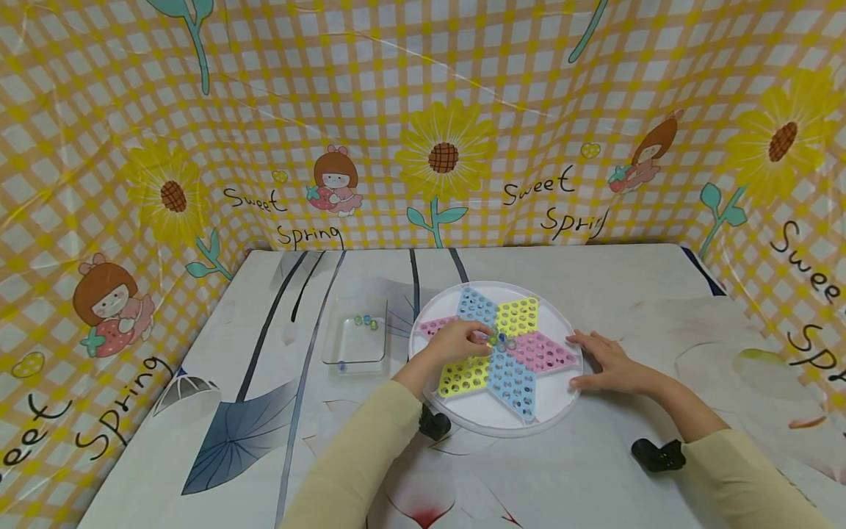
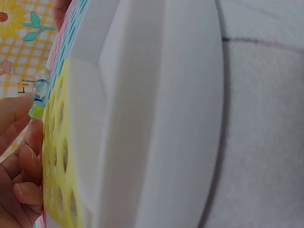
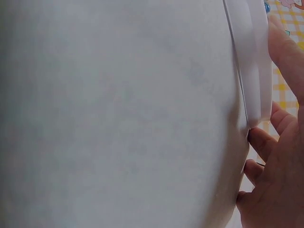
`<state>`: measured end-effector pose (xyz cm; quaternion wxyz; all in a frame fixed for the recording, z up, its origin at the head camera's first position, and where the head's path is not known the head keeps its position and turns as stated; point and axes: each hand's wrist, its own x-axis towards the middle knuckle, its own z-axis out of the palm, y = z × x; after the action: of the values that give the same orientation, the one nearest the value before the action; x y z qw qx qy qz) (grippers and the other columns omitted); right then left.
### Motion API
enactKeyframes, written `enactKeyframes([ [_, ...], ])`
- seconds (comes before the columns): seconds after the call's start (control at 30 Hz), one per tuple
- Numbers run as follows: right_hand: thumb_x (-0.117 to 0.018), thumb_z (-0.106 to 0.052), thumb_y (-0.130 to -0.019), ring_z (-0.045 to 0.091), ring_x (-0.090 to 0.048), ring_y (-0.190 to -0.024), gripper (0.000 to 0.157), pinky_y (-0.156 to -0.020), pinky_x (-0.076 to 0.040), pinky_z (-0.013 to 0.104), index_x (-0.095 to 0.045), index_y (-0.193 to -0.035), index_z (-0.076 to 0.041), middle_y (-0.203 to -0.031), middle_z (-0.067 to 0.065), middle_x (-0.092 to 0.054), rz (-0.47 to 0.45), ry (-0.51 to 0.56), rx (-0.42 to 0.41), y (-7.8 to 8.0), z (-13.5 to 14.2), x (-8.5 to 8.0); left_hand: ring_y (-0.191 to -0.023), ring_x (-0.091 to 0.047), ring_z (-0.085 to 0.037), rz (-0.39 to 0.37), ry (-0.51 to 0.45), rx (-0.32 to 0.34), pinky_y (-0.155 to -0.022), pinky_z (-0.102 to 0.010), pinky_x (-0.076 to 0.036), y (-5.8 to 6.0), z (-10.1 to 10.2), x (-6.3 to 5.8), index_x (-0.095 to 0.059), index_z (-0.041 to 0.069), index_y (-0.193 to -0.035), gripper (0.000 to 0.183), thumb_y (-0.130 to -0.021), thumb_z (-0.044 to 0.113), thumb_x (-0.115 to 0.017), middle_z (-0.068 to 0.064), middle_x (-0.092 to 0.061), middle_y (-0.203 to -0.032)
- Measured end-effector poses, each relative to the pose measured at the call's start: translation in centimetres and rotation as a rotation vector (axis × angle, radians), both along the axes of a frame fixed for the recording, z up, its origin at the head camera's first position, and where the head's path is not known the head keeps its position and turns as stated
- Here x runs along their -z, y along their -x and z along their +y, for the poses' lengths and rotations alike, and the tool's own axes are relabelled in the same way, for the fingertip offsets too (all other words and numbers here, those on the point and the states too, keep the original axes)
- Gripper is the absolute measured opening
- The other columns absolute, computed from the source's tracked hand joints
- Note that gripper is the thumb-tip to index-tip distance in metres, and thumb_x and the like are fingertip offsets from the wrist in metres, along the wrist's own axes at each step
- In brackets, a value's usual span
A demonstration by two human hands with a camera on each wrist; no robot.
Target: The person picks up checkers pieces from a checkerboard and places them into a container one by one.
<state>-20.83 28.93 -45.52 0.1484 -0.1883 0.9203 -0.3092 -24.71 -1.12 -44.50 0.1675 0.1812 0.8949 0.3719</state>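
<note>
A round white Chinese checkers board [image 1: 555, 320] with a pink, yellow and blue star of holes lies on the table. My left hand [image 1: 456, 342] reaches over its left side to the middle. In the left wrist view, its thumb and finger pinch a yellow-green marble [image 2: 36, 111] beside other glass marbles [image 2: 41, 88]. Those marbles cluster at the star's centre, close to the fingertips, in the head view. At the board's right edge my right hand [image 1: 611, 364] rests with fingers spread, thumb and fingertips touching the rim [image 3: 259, 90].
Left of the board stands a clear plastic box [image 1: 353, 360] with several glass marbles [image 1: 367, 320] in it. Black straps [image 1: 657, 455] sit by both wrists. A checked yellow cloth [image 1: 383, 59] hangs around the table [image 1: 595, 272] at the back and sides.
</note>
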Motion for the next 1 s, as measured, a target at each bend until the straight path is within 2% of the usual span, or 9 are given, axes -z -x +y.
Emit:
enactKeyframes([
  [0.27,-0.072,-0.033,-0.072,0.057,-0.004,-0.126,0.081,-0.093,-0.008,0.073,-0.031,-0.134,0.001,-0.141,0.036,-0.018,0.009,-0.004,-0.003,0.13,0.11,0.25,-0.07,-0.046,-0.007,0.016,0.045,-0.024,-0.062,-0.019,-0.034,0.14,0.34,0.27,-0.065,0.023,-0.1,0.019,-0.082,0.03,-0.068,0.008,-0.054,-0.078],
  [0.53,-0.072,-0.033,-0.072,0.057,-0.004,-0.126,0.082,-0.093,-0.007,0.072,-0.031,-0.134,0.002,-0.14,0.036,-0.018,0.016,-0.004,-0.001,0.15,0.11,0.32,-0.07,-0.047,-0.007,0.018,0.068,-0.033,-0.063,-0.019,-0.034,-0.18,0.5,0.13,-0.066,0.022,-0.094,0.015,-0.081,0.027,-0.07,0.008,-0.054,-0.076],
  [0.83,-0.072,-0.033,-0.072,0.057,-0.003,-0.127,0.082,-0.093,-0.005,0.072,-0.031,-0.134,0.002,-0.14,0.036,-0.017,0.011,0.0,-0.003,0.19,0.19,0.41,-0.069,-0.046,-0.006,0.054,0.149,-0.024,-0.065,-0.02,-0.033,-0.08,0.91,0.48,-0.066,0.025,-0.097,0.019,-0.079,0.031,-0.07,0.01,-0.053,-0.073],
  [1.0,-0.072,-0.033,-0.072,0.057,-0.003,-0.126,0.082,-0.093,-0.005,0.072,-0.031,-0.134,0.003,-0.14,0.037,-0.017,0.011,-0.002,-0.004,0.18,0.14,0.37,-0.068,-0.045,-0.006,0.067,0.161,-0.029,-0.064,-0.02,-0.032,-0.26,0.93,0.4,-0.064,0.026,-0.094,0.018,-0.079,0.032,-0.07,0.009,-0.052,-0.072],
])
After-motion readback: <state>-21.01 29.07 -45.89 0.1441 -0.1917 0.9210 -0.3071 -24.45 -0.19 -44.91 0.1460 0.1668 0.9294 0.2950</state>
